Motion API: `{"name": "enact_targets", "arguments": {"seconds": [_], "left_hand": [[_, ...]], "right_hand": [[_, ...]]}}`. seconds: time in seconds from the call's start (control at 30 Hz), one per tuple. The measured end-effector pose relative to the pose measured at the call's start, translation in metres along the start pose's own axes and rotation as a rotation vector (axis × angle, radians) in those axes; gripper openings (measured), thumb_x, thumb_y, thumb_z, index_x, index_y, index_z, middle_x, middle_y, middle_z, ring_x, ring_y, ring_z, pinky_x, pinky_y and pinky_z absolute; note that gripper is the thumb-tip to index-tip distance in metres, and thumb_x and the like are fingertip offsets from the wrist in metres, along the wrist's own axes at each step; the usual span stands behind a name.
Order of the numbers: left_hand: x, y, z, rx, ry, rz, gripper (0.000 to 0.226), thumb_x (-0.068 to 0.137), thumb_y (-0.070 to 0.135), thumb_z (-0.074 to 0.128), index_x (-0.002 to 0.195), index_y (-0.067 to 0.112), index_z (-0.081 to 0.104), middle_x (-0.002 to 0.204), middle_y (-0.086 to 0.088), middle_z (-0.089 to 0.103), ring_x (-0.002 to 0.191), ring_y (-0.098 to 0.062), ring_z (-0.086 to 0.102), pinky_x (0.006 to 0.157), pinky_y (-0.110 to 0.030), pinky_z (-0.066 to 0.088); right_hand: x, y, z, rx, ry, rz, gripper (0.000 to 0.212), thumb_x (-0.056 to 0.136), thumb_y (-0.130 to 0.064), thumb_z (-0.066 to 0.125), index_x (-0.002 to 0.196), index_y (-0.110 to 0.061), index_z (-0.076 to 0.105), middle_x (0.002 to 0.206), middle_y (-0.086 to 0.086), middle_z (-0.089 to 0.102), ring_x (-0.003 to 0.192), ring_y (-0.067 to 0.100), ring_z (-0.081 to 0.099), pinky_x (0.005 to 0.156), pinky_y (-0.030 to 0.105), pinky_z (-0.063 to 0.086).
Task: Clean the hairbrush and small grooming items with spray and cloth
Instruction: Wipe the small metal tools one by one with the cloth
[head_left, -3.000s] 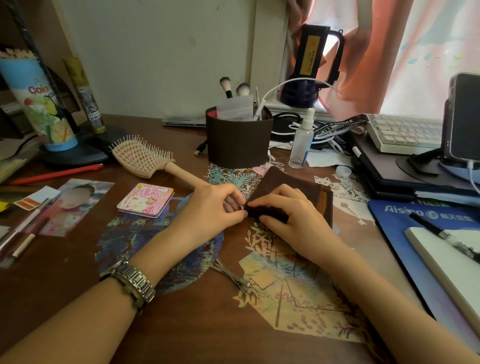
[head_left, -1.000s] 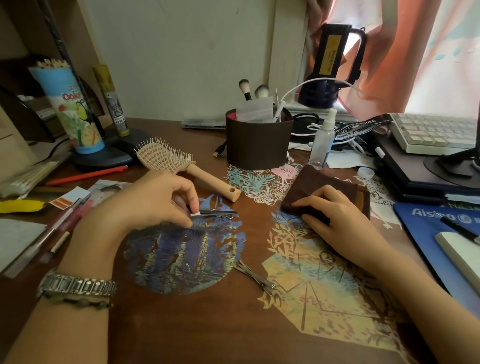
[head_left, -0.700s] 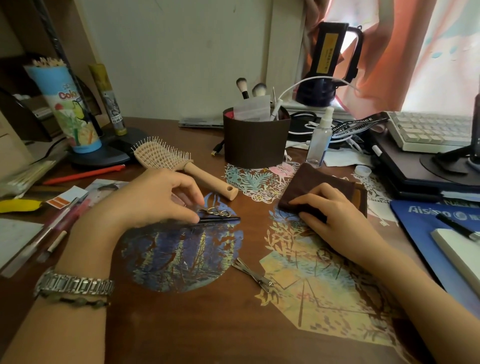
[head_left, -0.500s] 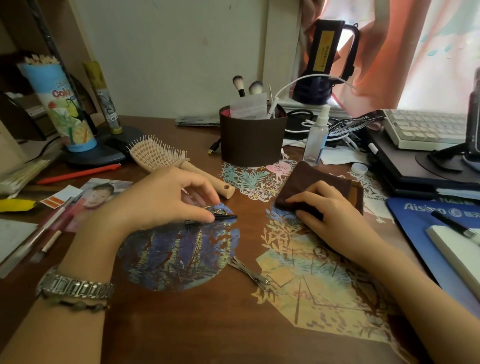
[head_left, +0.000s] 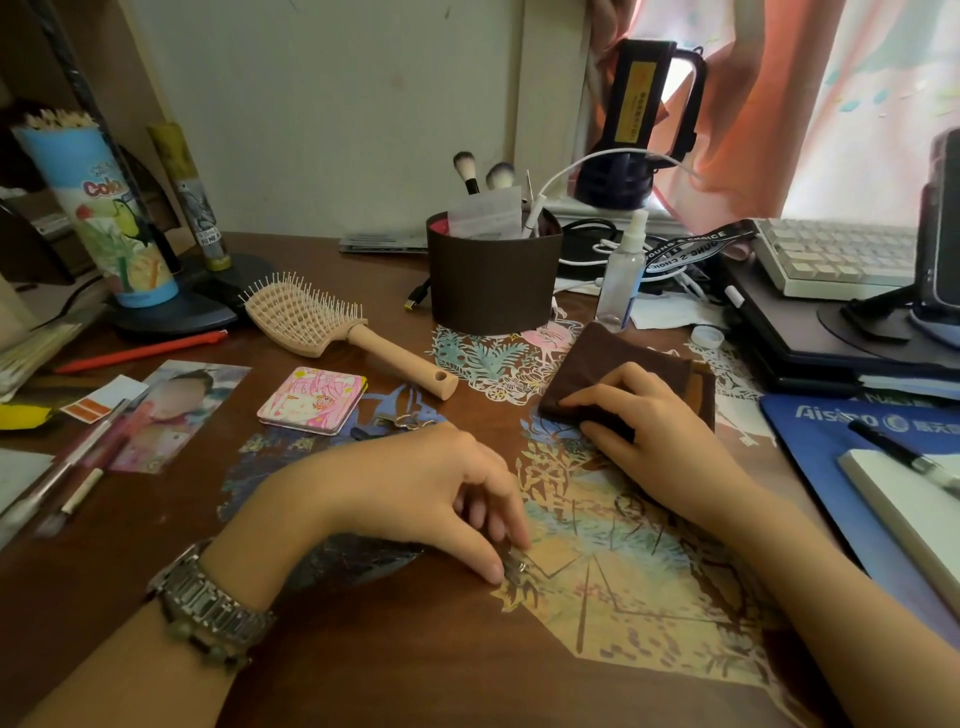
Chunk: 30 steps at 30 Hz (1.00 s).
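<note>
Left hand (head_left: 415, 499): thumb and fingertips pinching small metal hair clip (head_left: 515, 564) on wooden desk (head_left: 395, 665); right hand (head_left: 649, 431): fingers extended, pressing folded brown cloth (head_left: 608, 358).

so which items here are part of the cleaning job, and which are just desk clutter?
Job:
hairbrush
spray bottle
brown cloth under right hand
small metal tool at left hand fingertips
small items by the mirror

Clutter:
pink compact mirror
keyboard
red pen
photo
</note>
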<state>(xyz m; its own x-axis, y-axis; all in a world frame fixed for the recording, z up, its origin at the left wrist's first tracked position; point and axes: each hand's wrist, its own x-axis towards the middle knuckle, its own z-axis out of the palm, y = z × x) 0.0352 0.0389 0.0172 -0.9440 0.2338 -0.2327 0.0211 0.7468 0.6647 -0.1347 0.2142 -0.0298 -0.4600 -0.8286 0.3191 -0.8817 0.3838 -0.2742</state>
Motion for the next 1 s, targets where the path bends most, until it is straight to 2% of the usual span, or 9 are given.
{"name": "enact_targets", "arguments": {"seconds": [0.13,0.33,0.43,0.53,0.7,0.83,1.0], "left_hand": [[0.002,0.000,0.002,-0.029,-0.004,0.021,0.024,0.078,0.024,0.077,0.101,0.025,0.073,0.094,0.007,0.065,0.089,-0.012,0.062,0.077,-0.023,0.051],[0.006,-0.001,0.003,-0.037,0.023,0.014,0.019,0.081,0.024,0.073,0.100,0.025,0.072,0.095,0.009,0.064,0.087,-0.006,0.063,0.076,-0.019,0.052],[0.007,-0.002,0.003,-0.066,0.108,-0.017,0.018,0.080,0.026,0.074,0.098,0.026,0.071,0.093,0.010,0.065,0.082,-0.004,0.063,0.074,-0.020,0.053],[0.010,-0.005,0.003,-0.096,0.230,-0.070,0.017,0.079,0.029,0.074,0.095,0.028,0.068,0.084,0.010,0.065,0.072,0.002,0.060,0.066,-0.013,0.048],[0.017,-0.012,0.005,-0.150,0.383,-0.076,0.029,0.080,0.027,0.074,0.105,0.029,0.061,0.091,0.008,0.064,0.076,-0.001,0.062,0.067,-0.015,0.048],[0.023,-0.015,0.005,-0.176,0.506,-0.099,0.021,0.077,0.028,0.076,0.097,0.028,0.068,0.089,0.006,0.068,0.079,-0.004,0.065,0.069,-0.012,0.049],[0.029,-0.020,0.006,-0.304,0.572,-0.131,0.025,0.081,0.018,0.073,0.105,0.021,0.067,0.085,-0.001,0.072,0.072,-0.007,0.070,0.068,-0.013,0.053]], "right_hand": [[0.000,0.000,0.000,-0.001,0.001,0.000,0.030,0.090,-0.026,0.058,0.119,-0.032,0.060,0.105,-0.008,0.046,0.098,0.015,0.049,0.089,0.033,0.042],[-0.001,0.000,0.001,0.002,0.008,0.003,0.030,0.089,-0.026,0.058,0.119,-0.032,0.061,0.104,-0.007,0.047,0.096,0.017,0.049,0.088,0.035,0.044],[0.000,0.000,0.001,0.001,0.015,0.006,0.030,0.089,-0.025,0.059,0.119,-0.031,0.062,0.104,-0.006,0.048,0.096,0.018,0.049,0.087,0.036,0.044],[0.000,0.000,0.001,-0.004,0.009,0.008,0.030,0.090,-0.025,0.058,0.119,-0.031,0.061,0.104,-0.006,0.048,0.096,0.018,0.049,0.087,0.035,0.043],[0.000,-0.001,0.000,-0.006,0.003,0.006,0.031,0.089,-0.026,0.058,0.119,-0.032,0.061,0.104,-0.007,0.048,0.095,0.017,0.048,0.086,0.035,0.044],[-0.001,-0.001,0.000,-0.006,0.000,0.010,0.031,0.090,-0.026,0.057,0.120,-0.032,0.061,0.105,-0.007,0.048,0.096,0.016,0.048,0.086,0.035,0.044],[0.000,-0.001,0.000,-0.004,-0.006,0.012,0.031,0.090,-0.027,0.057,0.120,-0.031,0.060,0.106,-0.006,0.048,0.096,0.016,0.048,0.087,0.035,0.043]]}}
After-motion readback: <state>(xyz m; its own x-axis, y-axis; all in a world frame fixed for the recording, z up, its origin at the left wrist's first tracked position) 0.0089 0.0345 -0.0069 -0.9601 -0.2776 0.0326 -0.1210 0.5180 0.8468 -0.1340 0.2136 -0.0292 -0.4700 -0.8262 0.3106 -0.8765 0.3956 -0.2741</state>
